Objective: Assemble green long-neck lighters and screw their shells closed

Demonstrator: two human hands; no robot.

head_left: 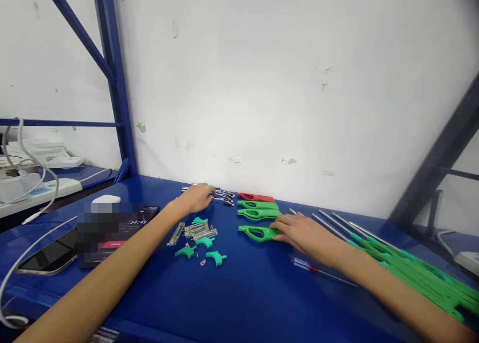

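Observation:
My right hand (pixel 294 230) has its fingers closed on the rear end of a green lighter casing (pixel 258 233) on the table. Behind that lie more green casings (pixel 258 213) and a red casing (pixel 256 197). Near the wall, my left hand (pixel 197 197) is bent down with curled fingers beside thin wires with black ends (pixel 227 199); whatever is under its fingertips is hidden. In front of it are clear plastic lighter tanks (pixel 196 229) and several teal triggers (pixel 216 257).
A screwdriver (pixel 305 264) lies below my right hand. Assembled green lighters (pixel 415 270) with metal tubes lie at the right. Two phones (pixel 52 253) (pixel 123 228), a white case (pixel 106 199) and a cable are at the left. A white wall stands behind the blue table (pixel 232 303).

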